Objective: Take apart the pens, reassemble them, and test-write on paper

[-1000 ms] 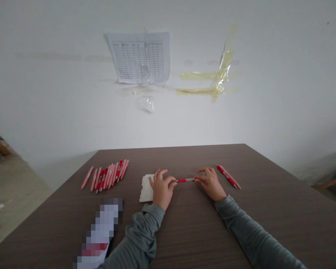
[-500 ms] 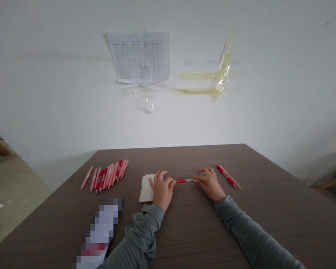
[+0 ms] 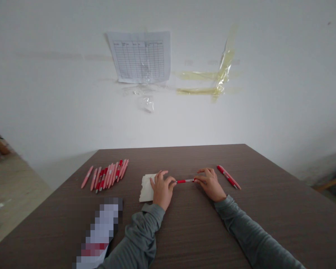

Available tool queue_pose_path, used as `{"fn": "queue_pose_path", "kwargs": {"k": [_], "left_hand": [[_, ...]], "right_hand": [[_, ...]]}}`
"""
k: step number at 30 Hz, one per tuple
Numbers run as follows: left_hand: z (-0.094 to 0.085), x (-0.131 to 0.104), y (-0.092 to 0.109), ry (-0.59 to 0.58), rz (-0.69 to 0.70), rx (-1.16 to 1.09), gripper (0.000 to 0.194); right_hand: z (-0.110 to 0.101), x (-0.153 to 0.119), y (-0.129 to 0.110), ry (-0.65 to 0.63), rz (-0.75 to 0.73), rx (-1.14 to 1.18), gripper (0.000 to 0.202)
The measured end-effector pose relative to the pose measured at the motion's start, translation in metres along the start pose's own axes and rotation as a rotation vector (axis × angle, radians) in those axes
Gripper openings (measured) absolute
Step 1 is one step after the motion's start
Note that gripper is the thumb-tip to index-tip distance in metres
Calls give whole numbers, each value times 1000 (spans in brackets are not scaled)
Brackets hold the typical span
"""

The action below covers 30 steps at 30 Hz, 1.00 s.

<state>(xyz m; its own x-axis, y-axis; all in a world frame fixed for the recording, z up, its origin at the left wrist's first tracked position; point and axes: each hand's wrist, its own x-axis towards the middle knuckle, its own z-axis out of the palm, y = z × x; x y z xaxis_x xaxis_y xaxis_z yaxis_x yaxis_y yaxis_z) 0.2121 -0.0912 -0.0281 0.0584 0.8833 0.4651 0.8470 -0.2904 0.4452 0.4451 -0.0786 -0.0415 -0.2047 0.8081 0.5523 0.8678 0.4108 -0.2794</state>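
- The slim red pen with a clear section [image 3: 185, 181] lies crosswise between the two hands. The left hand [image 3: 162, 191] has its grip nearly closed, thumb and fingertip pinching one end; the right hand [image 3: 212, 185] has its grip pinched on the other, remaining fingers loosely spread.
- With only the tips held, uneven pressure or an early release by one hand could make the pen slip or swing; whether it touches the counter is unclear.
- The left hand overlaps the off-white paper piece with a ragged edge [image 3: 146, 192] in view, so a sideways sweep might drag it.
- A careless bump could roll the close row of pink and red pens [image 3: 109, 177] at left, or the red and pink pair of pens [image 3: 230, 178] beyond the right hand.
- The dark brown wood-grain counter [image 3: 196, 231] looks smooth, offering little to stop a rolling pen.
- Behind it, the pale wall [image 3: 196, 123] carries a printed table on white paper [image 3: 141, 59] and yellowed tape strips [image 3: 198, 90]; pale floor [image 3: 14, 190] shows at left.
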Motion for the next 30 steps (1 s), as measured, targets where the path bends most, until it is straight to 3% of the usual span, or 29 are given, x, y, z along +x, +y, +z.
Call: {"fn": "queue_pose_path", "kwargs": {"k": [14, 24, 30], "left_hand": [[-4, 0, 3, -28, -13, 58, 23], [-6, -1, 3, -12, -9, 3, 11], [-4, -1, 2, -11, -13, 7, 15]], "right_hand": [[2, 0, -1, 9, -13, 4, 18], [1, -1, -1, 14, -3, -3, 19], [1, -1, 0, 2, -2, 4, 19]]}}
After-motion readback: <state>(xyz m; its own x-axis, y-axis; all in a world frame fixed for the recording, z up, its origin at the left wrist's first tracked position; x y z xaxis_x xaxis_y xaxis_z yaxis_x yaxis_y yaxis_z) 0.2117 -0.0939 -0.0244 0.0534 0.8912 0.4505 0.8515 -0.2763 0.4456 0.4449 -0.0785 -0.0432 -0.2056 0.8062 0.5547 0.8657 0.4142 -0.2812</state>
